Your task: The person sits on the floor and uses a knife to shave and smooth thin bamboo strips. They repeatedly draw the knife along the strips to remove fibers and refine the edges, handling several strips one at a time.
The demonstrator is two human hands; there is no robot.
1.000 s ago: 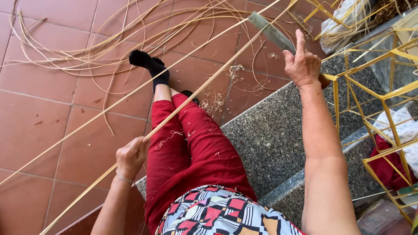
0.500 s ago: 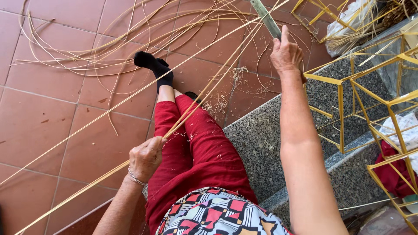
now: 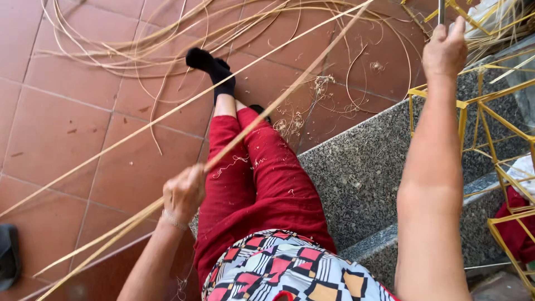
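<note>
Head view: left hand [image 3: 184, 192] is closed around a long bamboo strip [image 3: 290, 89] running diagonally above the red-trousered legs [image 3: 251, 184]. Right hand [image 3: 444, 51], raised well right of the legs, grips a grey blade [image 3: 441, 10]. Yellow frame [image 3: 490, 128] stands further right.

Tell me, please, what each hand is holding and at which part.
Left hand grips long bamboo strips near their lower end. Right hand holds a tool's lower end; what kind cannot be told.
</note>
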